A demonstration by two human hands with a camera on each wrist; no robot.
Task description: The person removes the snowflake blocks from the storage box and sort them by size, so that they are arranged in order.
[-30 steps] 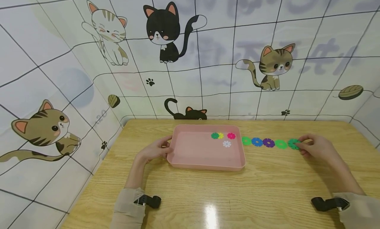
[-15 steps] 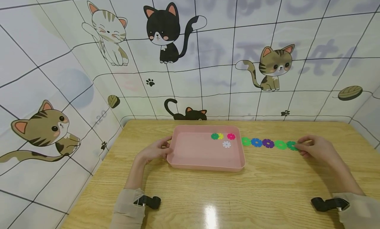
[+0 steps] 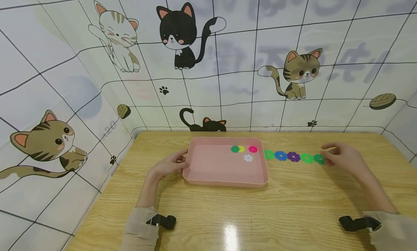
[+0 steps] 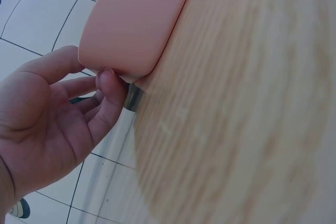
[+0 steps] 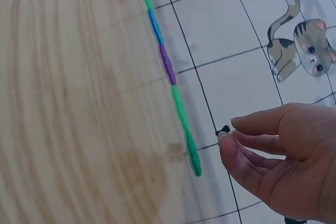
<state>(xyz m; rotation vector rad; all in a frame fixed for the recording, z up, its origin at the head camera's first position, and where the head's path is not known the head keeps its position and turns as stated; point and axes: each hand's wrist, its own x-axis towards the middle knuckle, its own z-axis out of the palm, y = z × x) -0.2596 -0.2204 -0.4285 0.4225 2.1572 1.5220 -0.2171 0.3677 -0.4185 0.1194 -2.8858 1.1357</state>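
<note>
My left hand [image 3: 169, 165] holds the left end of a shallow pink tray [image 3: 221, 171], with fingers and thumb at its wall in the left wrist view. A row of flower-shaped plastic discs lies on the table right of the tray: a light green disc [image 3: 269, 154], a blue disc [image 3: 277, 156], a purple disc [image 3: 290, 156], another light green disc [image 3: 303, 158] and a dark green disc [image 3: 317, 159]. Beside the dark green one is my right hand [image 3: 343, 160], loosely bent. In the right wrist view its fingertips are apart from the row and hold nothing.
Inside the tray lie a green disc [image 3: 234, 149] overlapping a yellow disc [image 3: 242, 149], a pink disc [image 3: 253, 149] and a white disc [image 3: 248, 158]. The wooden table [image 3: 208, 207] meets a cat-patterned wall [image 3: 241, 95] at the back.
The dark green disc has shifted slightly left to the row's end, and my right hand has let go of it, fingers spreading. My left hand stays at the tray.
</note>
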